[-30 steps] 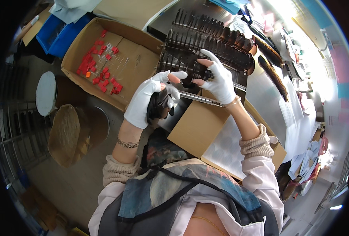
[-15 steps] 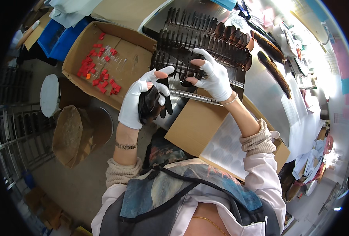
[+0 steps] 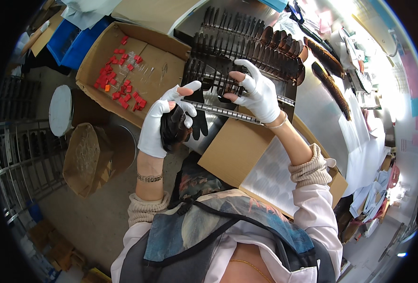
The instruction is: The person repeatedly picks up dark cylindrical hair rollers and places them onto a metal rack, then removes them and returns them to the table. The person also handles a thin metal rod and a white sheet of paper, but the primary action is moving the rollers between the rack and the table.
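I am wearing white gloves with bare thumb and forefinger tips. My left grip (image 3: 153,131) is grasping a bundle of glossy, dark brown-black slender pieces (image 3: 172,126), its forefinger pointing toward my right grip (image 3: 261,98). That right grip is resting at the near side of the densely set rows of thin, glossy dark pieces (image 3: 246,52), thumb and forefinger standing apart; I cannot tell whether it is pinching one. A narrow, evenly marked silver strip (image 3: 223,112) is lying between my two grips. To the upper left of my left grip, a shallow brown cardboard box (image 3: 173,55) is holding small, blocky red pieces (image 3: 107,75). Below my right grip, an open brown cardboard carton (image 3: 236,153) is showing a translucent white sheet (image 3: 271,183). Right of that grip, two long, bristly brown strips (image 3: 330,92) are lying on the silver-grey worktop (image 3: 310,104).
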### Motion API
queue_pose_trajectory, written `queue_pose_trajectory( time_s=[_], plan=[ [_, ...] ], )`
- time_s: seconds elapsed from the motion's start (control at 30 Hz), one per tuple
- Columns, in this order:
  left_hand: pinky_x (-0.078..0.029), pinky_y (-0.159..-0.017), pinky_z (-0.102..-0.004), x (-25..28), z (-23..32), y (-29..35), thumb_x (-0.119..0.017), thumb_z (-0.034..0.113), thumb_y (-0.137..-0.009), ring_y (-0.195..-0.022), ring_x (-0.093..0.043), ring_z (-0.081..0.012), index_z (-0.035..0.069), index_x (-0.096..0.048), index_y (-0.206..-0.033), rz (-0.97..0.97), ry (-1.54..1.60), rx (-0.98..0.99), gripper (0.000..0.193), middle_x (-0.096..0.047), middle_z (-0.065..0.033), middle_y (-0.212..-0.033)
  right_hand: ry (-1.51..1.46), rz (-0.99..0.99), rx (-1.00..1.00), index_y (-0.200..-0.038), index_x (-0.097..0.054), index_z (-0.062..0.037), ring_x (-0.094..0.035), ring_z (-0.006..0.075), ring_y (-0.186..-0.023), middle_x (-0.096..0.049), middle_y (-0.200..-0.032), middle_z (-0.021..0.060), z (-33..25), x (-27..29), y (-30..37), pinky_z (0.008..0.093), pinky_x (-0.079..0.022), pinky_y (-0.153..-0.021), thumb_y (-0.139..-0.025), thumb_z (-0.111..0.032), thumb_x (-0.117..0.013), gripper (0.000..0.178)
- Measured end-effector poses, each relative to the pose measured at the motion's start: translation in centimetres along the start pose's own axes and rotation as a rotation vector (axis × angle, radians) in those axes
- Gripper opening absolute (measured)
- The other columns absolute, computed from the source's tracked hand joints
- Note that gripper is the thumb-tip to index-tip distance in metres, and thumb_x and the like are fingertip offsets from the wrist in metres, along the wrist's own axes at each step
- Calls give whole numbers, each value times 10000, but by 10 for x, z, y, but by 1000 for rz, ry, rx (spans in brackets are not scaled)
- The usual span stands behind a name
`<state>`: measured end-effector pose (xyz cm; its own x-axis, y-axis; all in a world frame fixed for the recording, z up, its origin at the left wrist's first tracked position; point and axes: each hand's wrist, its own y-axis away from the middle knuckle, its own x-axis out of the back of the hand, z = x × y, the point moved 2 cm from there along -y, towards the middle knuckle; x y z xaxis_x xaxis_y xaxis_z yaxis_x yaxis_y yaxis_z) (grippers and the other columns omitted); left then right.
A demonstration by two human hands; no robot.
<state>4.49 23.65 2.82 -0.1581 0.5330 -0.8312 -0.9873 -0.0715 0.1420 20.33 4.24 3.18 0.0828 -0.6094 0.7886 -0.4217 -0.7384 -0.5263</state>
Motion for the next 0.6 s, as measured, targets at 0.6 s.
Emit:
queue_pose_trajectory(
  time_s=[0.6],
  plan=[
    [-550, -675, -308, 6, -7, 7, -477, 127, -891, -855, -644, -199, -67, -539, -1194, 3, 29, 17, 365, -339, -256, -1509, -65, -101, -151, -1305, -535, -109, -630, 311, -1019, -587, -1270, 111, 5, 21, 16, 357, -529, -863, -650, -152, -852, 729]
  ],
)
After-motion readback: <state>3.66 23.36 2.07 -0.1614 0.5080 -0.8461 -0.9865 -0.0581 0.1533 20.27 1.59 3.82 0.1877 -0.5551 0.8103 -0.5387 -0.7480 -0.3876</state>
